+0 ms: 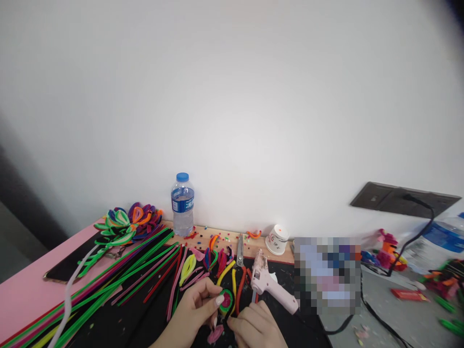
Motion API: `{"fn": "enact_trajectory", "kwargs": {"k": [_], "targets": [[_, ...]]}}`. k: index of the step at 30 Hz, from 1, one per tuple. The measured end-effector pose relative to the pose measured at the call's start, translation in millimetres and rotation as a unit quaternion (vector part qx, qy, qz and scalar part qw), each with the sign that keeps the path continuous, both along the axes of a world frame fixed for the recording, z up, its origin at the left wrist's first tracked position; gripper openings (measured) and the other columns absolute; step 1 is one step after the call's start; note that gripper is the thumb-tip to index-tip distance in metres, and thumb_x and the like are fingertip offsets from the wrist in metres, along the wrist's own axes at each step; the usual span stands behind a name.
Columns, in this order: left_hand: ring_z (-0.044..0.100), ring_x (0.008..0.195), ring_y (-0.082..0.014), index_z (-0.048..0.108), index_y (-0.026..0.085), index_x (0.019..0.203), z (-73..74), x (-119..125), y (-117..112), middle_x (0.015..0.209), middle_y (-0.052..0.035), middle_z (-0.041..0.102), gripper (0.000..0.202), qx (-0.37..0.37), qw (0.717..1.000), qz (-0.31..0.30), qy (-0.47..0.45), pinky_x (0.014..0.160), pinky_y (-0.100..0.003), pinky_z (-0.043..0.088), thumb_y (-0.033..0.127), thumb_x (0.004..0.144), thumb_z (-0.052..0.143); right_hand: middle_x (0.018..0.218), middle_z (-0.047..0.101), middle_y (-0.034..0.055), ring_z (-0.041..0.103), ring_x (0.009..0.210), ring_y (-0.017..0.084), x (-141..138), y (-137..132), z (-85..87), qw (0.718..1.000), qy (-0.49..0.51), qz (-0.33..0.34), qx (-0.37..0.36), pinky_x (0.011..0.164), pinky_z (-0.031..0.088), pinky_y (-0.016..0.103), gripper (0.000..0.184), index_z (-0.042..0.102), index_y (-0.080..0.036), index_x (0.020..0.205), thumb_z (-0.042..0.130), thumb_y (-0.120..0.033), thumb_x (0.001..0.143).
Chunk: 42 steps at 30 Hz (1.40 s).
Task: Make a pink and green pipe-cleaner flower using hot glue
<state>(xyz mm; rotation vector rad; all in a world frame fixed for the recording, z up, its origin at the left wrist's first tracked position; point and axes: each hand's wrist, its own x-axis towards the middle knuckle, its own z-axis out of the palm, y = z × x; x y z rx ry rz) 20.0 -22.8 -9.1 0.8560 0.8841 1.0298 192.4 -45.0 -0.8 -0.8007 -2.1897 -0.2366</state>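
At the bottom of the head view, my left hand (197, 309) pinches a small coiled pipe-cleaner disc (226, 300), green outside and pink inside, with thumb and fingers closed on it. My right hand (255, 326) is curled beside it, its fingers closed near a pink coiled piece (216, 334) just below the disc; what they grip is hidden. A pink glue gun (270, 285) lies right behind my right hand. Scissors with orange handles (239, 270) lie behind the disc.
Long green, pink, red and white pipe cleaners (119, 282) fan across the black mat at left. Folded pipe-cleaner flowers (128, 222), a water bottle (182, 204) and a tipped paper cup (277, 239) stand by the wall. A black cable (377, 314) and another bottle (435, 241) lie right.
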Motion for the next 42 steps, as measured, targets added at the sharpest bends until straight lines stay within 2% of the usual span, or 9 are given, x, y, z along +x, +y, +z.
{"fn": "enact_trajectory", "kwargs": {"k": [5,12,19,28,42], "targets": [[0.042,0.038,-0.0055,0.056,0.017,0.07,-3.9,0,1,0.049,0.009,0.049,0.034,0.008,1.0,-0.004,-0.003,0.041,-0.018,0.032,0.041,0.061,0.079,0.054,0.062,-0.0004,0.052,0.046,0.013,0,-1,1.3,1.0,0.002,0.001,-0.007,0.048,0.03,0.025,0.03,0.061,-0.019,0.081,0.035,-0.016,0.097],[0.043,0.039,-0.0053,0.055,0.017,0.07,-2.2,-1,-1,0.049,0.009,0.049,0.033,0.01,1.0,-0.008,-0.005,0.042,-0.017,0.032,0.039,0.063,0.078,0.055,0.062,-0.0004,0.051,0.047,0.013,1,-1,-1.5,1.0,0.002,-0.001,-0.009,0.049,0.031,0.026,0.028,0.062,-0.019,0.082,0.037,-0.014,0.095],[0.042,0.038,-0.0046,0.055,0.016,0.07,-11.9,-1,3,0.049,0.0093,0.049,0.033,0.026,1.0,-0.011,-0.009,0.04,-0.017,0.029,0.039,0.065,0.077,0.053,0.061,-0.0007,0.051,0.046,0.013,0,-1,-3.6,1.0,0.005,0.001,-0.003,0.049,0.03,0.025,0.03,0.062,-0.019,0.081,0.035,-0.017,0.097],[0.042,0.039,-0.0052,0.054,0.017,0.069,-0.4,-1,0,0.05,0.0091,0.048,0.037,0.013,1.0,-0.013,-0.002,0.041,-0.018,0.031,0.042,0.061,0.079,0.053,0.061,-0.0005,0.05,0.045,0.013,1,0,-2.7,1.0,0.007,0.003,-0.002,0.048,0.029,0.026,0.032,0.061,-0.019,0.081,0.033,-0.015,0.097],[0.043,0.038,-0.0057,0.054,0.017,0.069,-3.3,-1,2,0.05,0.0087,0.049,0.036,0.019,1.0,-0.015,0.004,0.041,-0.018,0.031,0.042,0.061,0.078,0.053,0.062,-0.0005,0.051,0.045,0.013,-1,0,-0.8,1.0,0.005,0.004,-0.003,0.048,0.029,0.026,0.031,0.061,-0.019,0.082,0.034,-0.016,0.097]]}}
